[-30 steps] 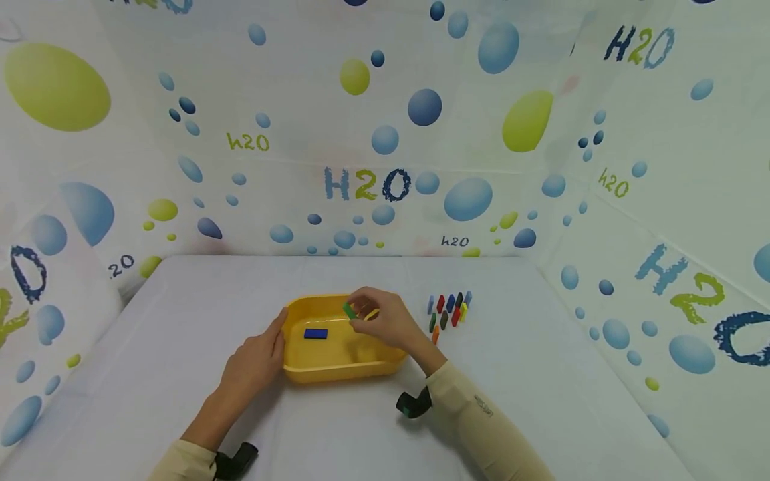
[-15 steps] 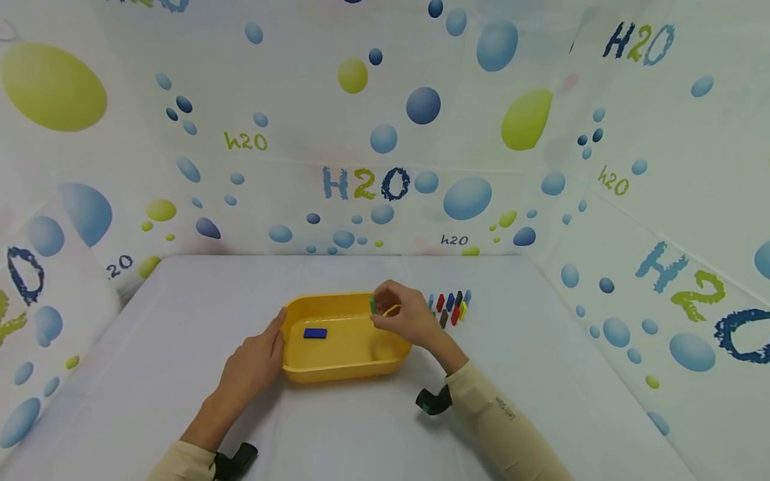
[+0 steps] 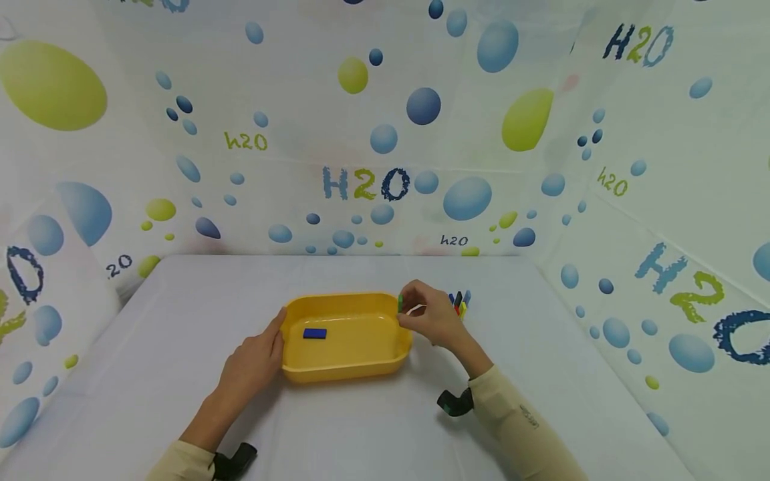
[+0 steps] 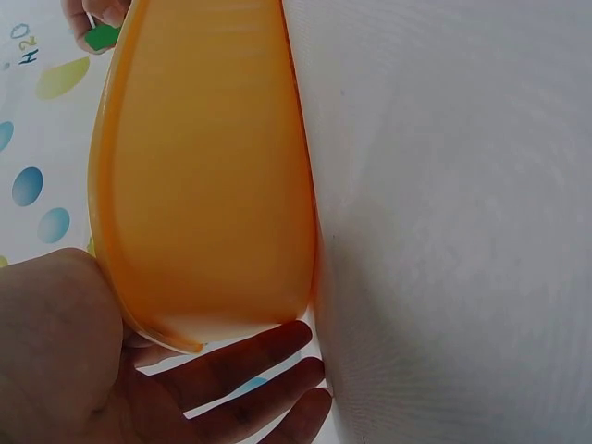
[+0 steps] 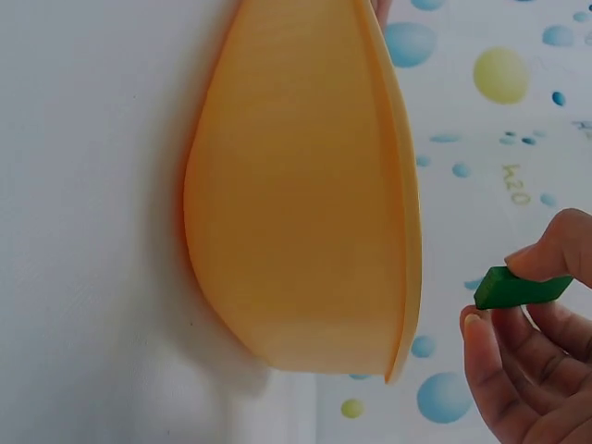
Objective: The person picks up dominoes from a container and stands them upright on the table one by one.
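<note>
A yellow plastic tray (image 3: 355,344) sits on the white tabletop. At its left end, my left hand (image 3: 251,357) rests with fingers against the outer wall; the left wrist view shows these fingers (image 4: 250,361) mostly straight below the end of the tray. My right hand (image 3: 430,312) pinches a small green domino block (image 5: 518,289) between thumb and fingers, above the tray's right rim. A dark blue domino block (image 3: 315,333) lies flat inside the tray, toward the left.
Several coloured domino blocks (image 3: 463,308) stand upright right of the tray, partly hidden behind my right hand. A white sheet (image 3: 385,147) printed with bubbles and lettering hangs behind the tabletop (image 3: 571,374).
My right hand has moved rightward with the green domino block, from over the middle of the tray to its right rim. My left hand and the blue domino block have stayed put.
</note>
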{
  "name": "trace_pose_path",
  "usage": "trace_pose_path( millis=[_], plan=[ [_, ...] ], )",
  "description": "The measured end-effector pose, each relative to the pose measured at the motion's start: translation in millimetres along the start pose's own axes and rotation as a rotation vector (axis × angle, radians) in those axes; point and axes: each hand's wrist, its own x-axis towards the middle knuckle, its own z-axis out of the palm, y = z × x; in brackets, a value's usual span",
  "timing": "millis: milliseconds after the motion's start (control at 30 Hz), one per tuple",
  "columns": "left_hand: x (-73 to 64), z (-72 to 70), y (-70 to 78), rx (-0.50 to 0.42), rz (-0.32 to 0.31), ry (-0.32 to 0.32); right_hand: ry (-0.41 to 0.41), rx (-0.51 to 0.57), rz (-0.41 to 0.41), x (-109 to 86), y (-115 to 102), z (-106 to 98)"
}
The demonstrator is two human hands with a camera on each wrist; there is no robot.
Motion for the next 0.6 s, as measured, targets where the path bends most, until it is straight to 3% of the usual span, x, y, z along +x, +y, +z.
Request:
trace_pose_path(
  millis=[600],
  plan=[
    [0.0, 1.8, -0.9, -0.003, 0.002, 0.000, 0.057, -0.089, 0.026, -14.3, 18, -19]
  ],
)
